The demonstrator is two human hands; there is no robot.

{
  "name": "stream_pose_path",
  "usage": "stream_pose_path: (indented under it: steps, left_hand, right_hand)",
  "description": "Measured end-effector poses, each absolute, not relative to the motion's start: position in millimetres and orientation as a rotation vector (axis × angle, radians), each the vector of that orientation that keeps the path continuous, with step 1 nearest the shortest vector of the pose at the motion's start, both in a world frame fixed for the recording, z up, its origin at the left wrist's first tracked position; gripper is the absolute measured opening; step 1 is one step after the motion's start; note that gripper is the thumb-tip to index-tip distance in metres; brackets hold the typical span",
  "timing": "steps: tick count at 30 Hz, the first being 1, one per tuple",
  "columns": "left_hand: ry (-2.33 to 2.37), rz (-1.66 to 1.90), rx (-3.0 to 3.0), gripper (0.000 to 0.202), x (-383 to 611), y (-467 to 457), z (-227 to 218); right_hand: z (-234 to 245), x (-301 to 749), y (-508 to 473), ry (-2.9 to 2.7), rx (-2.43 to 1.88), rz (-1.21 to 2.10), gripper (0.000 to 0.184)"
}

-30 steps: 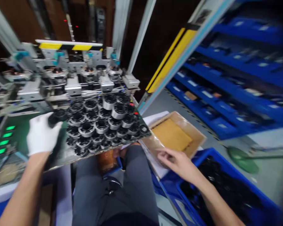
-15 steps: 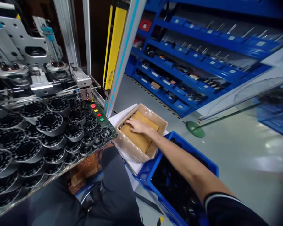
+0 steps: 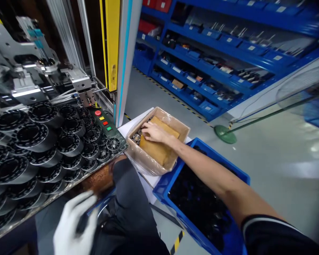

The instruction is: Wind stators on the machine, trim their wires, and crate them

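My bare right hand reaches into a plastic-lined cardboard box. Its palm is over a yellow-brown sheet or packet, and its fingers curl past the left edge, by small metal rings. What the fingertips hold, if anything, is hidden. My left hand, in a white glove, hovers over my lap, blurred; a gap shows between thumb and fingers, with nothing visible in it. Stacked black-and-silver ring-shaped parts crowd the machine's table at left.
A blue bin of dark parts stands beside the box, under my right forearm. Red, yellow and green buttons sit on the table corner by a yellow upright guard. Blue shelving and a fan base stand beyond.
My gloved left hand has come into view at the bottom. The brown sheet has shifted right in the box, uncovering metal rings at its left edge. The view has turned slightly.
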State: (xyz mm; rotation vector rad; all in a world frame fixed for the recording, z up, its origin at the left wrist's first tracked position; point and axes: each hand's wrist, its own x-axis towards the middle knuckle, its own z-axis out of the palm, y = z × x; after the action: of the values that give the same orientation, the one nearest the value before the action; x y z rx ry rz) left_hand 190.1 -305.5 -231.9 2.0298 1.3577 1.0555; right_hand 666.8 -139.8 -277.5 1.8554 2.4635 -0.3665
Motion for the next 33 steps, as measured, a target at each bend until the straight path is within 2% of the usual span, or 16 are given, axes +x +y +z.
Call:
stream_pose_path:
  steps: [2,7,9,13,19,23,25,30,33]
  left_hand:
    - [1.255,1.005,2.071,0.029,211.3,-301.3,-244.7]
    - [1.054,0.898,2.019,0.060,263.3,-296.5,-257.1]
    - [1.013,0.869,1.976,0.065,277.5,-299.2,-257.6]
    - [0.937,0.786,1.930,0.063,281.9,-309.0,-263.6]
    - [1.161,0.640,1.754,0.041,213.5,-321.5,-307.3]
    - [1.393,0.531,1.484,0.047,177.0,-332.7,-334.9]
    - [1.397,0.509,1.406,0.050,177.2,-336.2,-339.7]
    - [1.236,0.545,1.445,0.041,204.5,-327.6,-328.0]
    - [1.205,0.631,1.488,0.056,226.5,-317.0,-311.9]
  right_hand:
    - [-260.7,678.7,-152.9,2.489,1.823,-0.389,0.044]
    - [-224.7,701.1,-183.2,2.454,1.810,-0.414,0.040]
    - [-224.3,695.9,-183.3,2.430,1.834,-0.408,0.040]
    - [-251.5,666.7,-157.5,2.411,1.857,-0.438,0.044]
    - [-292.6,649.4,-120.5,2.406,1.843,-0.465,0.043]
    - [-298.0,656.2,-117.9,2.443,1.835,-0.453,0.042]
    - [-296.6,657.2,-118.5,2.482,1.825,-0.443,0.041]
    - [-265.3,662.9,-137.6,2.602,1.805,-0.376,0.039]
    - [-218.6,673.0,-175.7,2.645,1.844,-0.270,0.029]
